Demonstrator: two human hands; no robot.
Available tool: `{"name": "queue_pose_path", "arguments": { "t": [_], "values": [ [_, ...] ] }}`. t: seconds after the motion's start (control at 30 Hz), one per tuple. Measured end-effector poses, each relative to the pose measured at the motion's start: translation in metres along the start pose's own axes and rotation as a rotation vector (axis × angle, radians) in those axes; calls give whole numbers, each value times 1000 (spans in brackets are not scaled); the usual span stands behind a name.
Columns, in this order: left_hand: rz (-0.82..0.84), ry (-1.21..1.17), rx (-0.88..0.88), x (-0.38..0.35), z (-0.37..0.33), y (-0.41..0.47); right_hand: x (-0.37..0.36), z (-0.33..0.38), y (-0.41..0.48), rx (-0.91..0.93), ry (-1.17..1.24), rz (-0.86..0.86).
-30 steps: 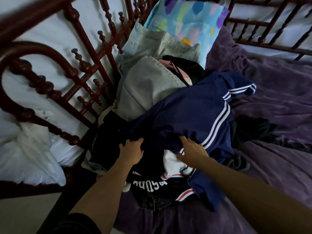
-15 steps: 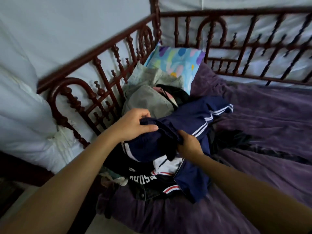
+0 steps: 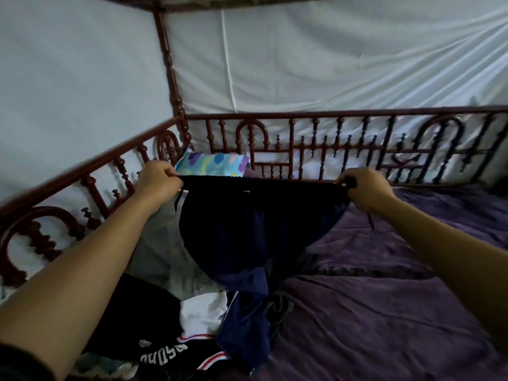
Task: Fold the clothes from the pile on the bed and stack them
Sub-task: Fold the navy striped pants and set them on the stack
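Note:
I hold a navy garment with white side stripes stretched out in the air above the bed. My left hand pinches its top edge at the left and my right hand pinches the same edge at the right. The cloth hangs down to a point and its lower end trails onto the pile of clothes at the lower left. The pile holds a grey piece, a white piece and a black piece with white lettering.
The purple bedspread covers the bed to the right of the pile. A dark red wooden rail runs along the far and left sides, with a corner post. A colourful pillow leans in the corner. White fabric hangs behind the rail.
Both hands have lifted the navy garment off the pile and pulled apart, so its top edge is now taut between them. The camera has tilted up toward the rail.

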State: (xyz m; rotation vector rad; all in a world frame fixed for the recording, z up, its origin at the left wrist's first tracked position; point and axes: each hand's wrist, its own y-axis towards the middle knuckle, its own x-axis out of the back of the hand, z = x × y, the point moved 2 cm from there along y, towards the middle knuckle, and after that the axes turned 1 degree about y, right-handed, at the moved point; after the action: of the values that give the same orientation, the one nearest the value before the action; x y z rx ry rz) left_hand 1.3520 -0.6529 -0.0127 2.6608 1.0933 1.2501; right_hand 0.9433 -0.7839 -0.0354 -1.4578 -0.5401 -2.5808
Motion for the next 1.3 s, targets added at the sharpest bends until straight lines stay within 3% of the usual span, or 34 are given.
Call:
{"name": "queue_pose_path", "arguments": {
  "t": [0.1,0.17,0.23,0.4,0.53,0.6,0.7,0.8,0.9,0.97,1.1,1.3],
  "values": [
    [-88,-225,38,-14,-55,11,52,-16,-1,-23,73,-104],
    [-38,-426,70,-29,-87,14,77,-21,-4,-34,204,-166],
    [117,-496,71,-47,-108,15,92,-30,-10,-79,293,-171],
    [568,-395,-71,-71,-127,25,84,-79,-44,-349,500,95],
    [1050,-451,-213,-89,-137,37,53,-93,-84,-659,804,-20],
    [1161,-320,-284,-112,-144,42,42,-107,-102,-795,976,-53],
    [986,23,-452,-155,-156,41,37,-122,-126,-862,1209,-64],
    [842,-69,-506,-209,-193,26,51,-139,-155,-727,1347,-19],
    [679,-134,-554,-261,-241,4,74,-167,-188,-561,1222,75],
    [611,-131,-598,-296,-275,-19,88,-198,-211,-548,1103,75],
    [578,-80,-692,-360,-341,-74,109,-265,-258,-656,953,-78],
    [717,43,-772,-469,-433,-204,152,-396,-347,-816,792,-191]
  ]
}}
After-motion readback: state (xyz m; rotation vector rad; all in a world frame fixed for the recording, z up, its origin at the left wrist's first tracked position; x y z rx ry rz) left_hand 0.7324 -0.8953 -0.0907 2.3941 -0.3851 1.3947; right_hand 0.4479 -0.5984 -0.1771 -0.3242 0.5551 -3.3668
